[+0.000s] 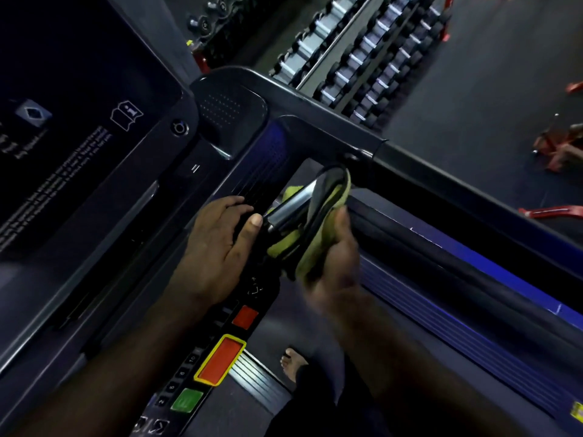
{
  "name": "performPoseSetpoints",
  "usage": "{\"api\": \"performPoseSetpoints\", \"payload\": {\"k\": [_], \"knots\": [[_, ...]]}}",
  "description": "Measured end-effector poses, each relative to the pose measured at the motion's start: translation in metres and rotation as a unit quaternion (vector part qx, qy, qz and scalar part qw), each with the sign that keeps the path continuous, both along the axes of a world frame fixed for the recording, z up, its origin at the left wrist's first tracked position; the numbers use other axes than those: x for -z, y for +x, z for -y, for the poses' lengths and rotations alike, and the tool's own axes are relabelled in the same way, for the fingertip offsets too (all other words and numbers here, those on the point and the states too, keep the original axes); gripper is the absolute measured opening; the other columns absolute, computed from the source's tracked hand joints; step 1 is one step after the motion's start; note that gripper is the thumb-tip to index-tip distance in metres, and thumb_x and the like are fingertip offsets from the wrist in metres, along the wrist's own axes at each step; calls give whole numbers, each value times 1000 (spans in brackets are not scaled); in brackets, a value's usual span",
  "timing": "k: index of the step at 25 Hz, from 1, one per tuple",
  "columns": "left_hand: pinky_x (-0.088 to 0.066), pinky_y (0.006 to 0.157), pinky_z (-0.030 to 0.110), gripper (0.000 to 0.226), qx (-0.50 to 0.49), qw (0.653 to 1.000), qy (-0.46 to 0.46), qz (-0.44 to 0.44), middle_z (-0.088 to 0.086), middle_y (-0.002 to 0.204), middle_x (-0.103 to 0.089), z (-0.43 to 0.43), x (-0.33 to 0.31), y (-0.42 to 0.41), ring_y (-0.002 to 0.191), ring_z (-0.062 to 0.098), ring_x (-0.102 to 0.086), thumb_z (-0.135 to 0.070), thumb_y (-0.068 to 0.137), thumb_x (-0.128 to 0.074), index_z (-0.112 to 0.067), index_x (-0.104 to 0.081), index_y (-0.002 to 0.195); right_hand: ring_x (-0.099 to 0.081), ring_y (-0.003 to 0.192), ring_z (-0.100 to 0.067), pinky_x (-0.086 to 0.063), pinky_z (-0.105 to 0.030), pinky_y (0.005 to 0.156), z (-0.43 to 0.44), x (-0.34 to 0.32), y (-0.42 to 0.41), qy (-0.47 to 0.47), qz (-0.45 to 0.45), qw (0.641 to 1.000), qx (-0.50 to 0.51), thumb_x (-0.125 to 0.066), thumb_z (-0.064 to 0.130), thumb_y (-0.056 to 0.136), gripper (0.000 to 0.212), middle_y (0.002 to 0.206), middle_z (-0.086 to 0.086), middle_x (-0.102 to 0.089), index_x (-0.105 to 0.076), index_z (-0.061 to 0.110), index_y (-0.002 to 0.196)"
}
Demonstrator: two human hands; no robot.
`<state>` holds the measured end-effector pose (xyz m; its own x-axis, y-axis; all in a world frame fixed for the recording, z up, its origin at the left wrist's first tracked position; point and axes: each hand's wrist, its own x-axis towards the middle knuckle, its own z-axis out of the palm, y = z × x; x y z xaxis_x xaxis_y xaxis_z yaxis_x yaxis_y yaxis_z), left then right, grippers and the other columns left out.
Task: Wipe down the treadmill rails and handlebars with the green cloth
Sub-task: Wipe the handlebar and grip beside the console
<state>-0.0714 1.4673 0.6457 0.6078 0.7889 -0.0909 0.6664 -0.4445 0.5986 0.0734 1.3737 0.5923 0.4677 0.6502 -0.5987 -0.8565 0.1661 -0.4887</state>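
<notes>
Dark gym flooring and long dumbbell racks point(362, 58) fill the background beyond the treadmill we stand on. Its console point(79, 137) spreads across our left, with a red stop button point(220, 361) and a green button point(186, 402) along its lower edge.

Our left hand point(214, 247) lies flat on the console's edge, fingers nearly straight and holding nothing, the thumb tip touching the end of the short metal handlebar point(293, 203).

Our right hand point(331, 266), somewhat blurred, grips the green cloth point(312, 253), thumb pressed on top and fingers curled beneath it. The cloth is bunched around the handlebar's far end, together with a loop of black cord point(328, 197). Just beyond runs the dark side rail point(441, 159). A bare foot point(293, 364) shows below on the belt.
</notes>
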Motion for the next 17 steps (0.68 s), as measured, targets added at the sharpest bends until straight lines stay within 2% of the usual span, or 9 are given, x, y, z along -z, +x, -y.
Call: {"api": "performPoseSetpoints", "payload": {"k": [3, 4, 5, 7, 10, 11, 13, 15, 17], "knots": [[-29, 116, 27, 56, 5, 1000, 15, 22, -2, 145, -53, 0, -1, 1, 136, 8, -39, -54, 106, -34, -16, -59, 139, -78, 93, -32, -64, -41, 83, -37, -13, 53, 40, -85, 994, 53, -36, 68, 105, 76, 103, -17, -79, -84, 9, 100], [-31, 113, 28, 54, 2, 999, 15, 29, -1, 142, -52, 1, -2, 1, 133, 9, -40, -53, 106, -34, -16, -55, 140, -78, 95, -33, -63, -42, 86, -42, -12, 53, 41, -82, 995, 47, -33, 69, 105, 79, 104, -18, -79, -83, 8, 106], [-33, 111, 29, 53, -4, 999, 11, 32, -2, 140, -51, 2, -3, 1, 129, 9, -41, -52, 107, -34, -17, -52, 141, -75, 105, -36, -59, -46, 95, -41, -11, 45, 17, -48, 999, 15, -36, 71, 103, 79, 114, -20, -76, -76, 7, 125], [-33, 107, 30, 50, -19, 999, 1, 39, -4, 138, -47, 2, -4, 0, 125, 6, -40, -52, 107, -34, -19, -46, 143, -70, 114, -37, -55, -49, 101, -31, -3, 25, -42, 12, 995, -93, -41, 68, 104, 81, 128, -24, -69, -55, 2, 148], [-32, 108, 24, 48, -29, 998, 0, 51, -6, 138, -43, 4, -6, 0, 125, 1, -39, -52, 108, -34, -21, -42, 143, -72, 100, -43, -61, -49, 91, -34, -3, 57, 76, 24, 987, -143, -35, 65, 107, 97, 126, -45, -57, -42, -27, 138], [-30, 108, 20, 48, -31, 998, 5, 57, -6, 139, -43, 6, -6, 0, 127, 1, -39, -51, 108, -34, -20, -42, 143, -71, 107, -44, -58, -54, 99, -45, -5, 69, 94, -24, 987, -126, -40, 68, 103, 97, 132, -41, -58, -47, -20, 141], [-29, 110, 15, 47, -38, 997, 9, 61, -4, 141, -43, 7, -7, 0, 132, 5, -39, -48, 109, -34, -17, -42, 144, -68, 119, -39, -52, -57, 108, -54, -2, 58, 40, -42, 991, -121, -56, 63, 100, 72, 137, -25, -65, -63, 2, 138], [-27, 111, 13, 46, -41, 997, 5, 66, -4, 142, -43, 8, -8, 2, 136, 10, -40, -44, 110, -34, -15, -42, 145, -67, 115, -39, -53, -54, 105, -42, 0, 25, 40, 8, 978, -204, -60, 46, 104, 55, 133, -26, -65, -62, 0, 135], [-27, 111, 12, 46, -45, 997, 5, 63, -5, 142, -43, 8, -11, 2, 137, 12, -41, -42, 110, -34, -14, -42, 145, -67, 112, -40, -56, -52, 98, -34, 1, 31, 55, 15, 972, -229, -59, 40, 104, 61, 126, -30, -64, -52, -6, 145]]}}
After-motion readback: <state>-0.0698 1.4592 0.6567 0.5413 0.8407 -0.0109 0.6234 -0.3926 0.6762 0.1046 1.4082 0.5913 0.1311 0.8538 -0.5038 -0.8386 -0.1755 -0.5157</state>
